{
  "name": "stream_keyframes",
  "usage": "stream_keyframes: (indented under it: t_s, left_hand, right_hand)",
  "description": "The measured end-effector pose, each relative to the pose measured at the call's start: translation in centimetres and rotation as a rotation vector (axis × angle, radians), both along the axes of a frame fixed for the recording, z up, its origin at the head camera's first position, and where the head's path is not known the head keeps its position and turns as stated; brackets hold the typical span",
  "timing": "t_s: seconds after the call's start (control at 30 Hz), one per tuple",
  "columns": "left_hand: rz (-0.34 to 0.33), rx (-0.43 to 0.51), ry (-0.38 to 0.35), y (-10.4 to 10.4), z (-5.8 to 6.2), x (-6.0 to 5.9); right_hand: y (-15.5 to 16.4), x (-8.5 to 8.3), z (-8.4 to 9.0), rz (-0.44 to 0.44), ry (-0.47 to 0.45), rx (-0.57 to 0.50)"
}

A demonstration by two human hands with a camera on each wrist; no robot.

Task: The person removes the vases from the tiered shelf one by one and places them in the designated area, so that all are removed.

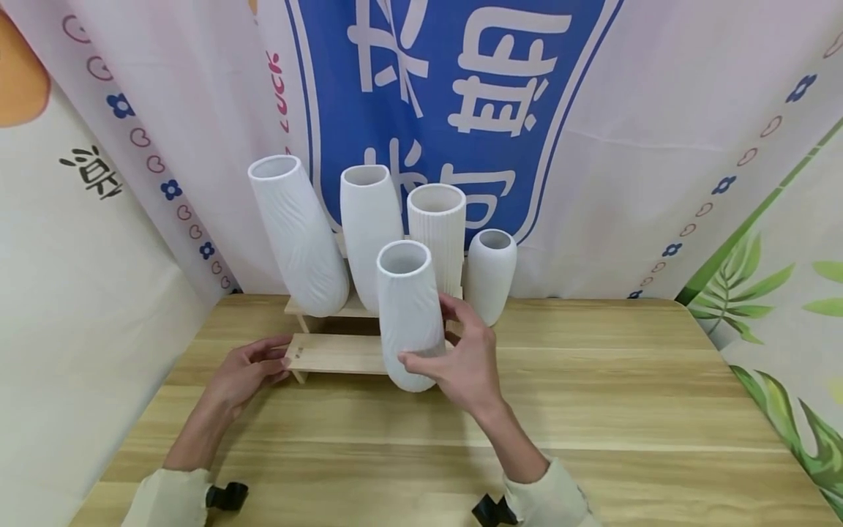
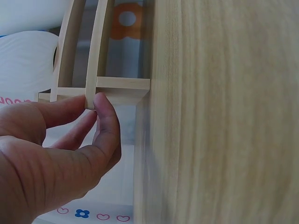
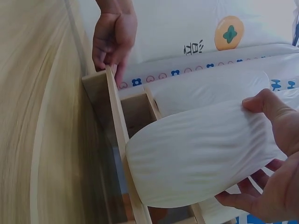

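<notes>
a: what's the room like?
b: wood table, printed cloth backdrop.
a: counts?
b: 5 white vases, 1 stepped rack. right hand grips the front vase at the lower step; left hand pinches the rack's end.

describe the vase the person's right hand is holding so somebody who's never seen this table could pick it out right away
On the wooden table, a small two-step wooden rack sits against the blue-and-white banner. Four white vases stand behind; the held vase is the front one, gripped by the right hand, with faint wavy ridges.
</notes>
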State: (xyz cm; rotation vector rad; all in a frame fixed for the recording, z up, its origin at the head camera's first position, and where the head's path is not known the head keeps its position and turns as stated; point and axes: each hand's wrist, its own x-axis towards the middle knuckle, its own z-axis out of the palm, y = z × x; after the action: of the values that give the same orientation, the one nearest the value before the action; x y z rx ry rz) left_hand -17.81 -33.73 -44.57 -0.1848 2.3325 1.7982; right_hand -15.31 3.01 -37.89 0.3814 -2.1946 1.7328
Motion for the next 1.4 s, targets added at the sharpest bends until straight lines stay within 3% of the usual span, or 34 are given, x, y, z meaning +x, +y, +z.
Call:
stream_keyframes:
  t_s: [0.4,0.87,1.4]
  left_hand:
    - [-0.005,-0.006,-0.002,-0.1,0.0,0.2]
    - [-0.003,-0.010,0.004,-0.2,0.0,0.2]
    - [0.005,0.010,-0.002,0.0,0.1,0.2]
  right_hand:
    - [4.0,0.3,0.2,-0.079,-0.065,0.017]
    - [8.1,0.0,0.4,-0.135,-0.060,0.029]
    - [12.9,-0.1,0.4,-0.278,-0.065,0.097]
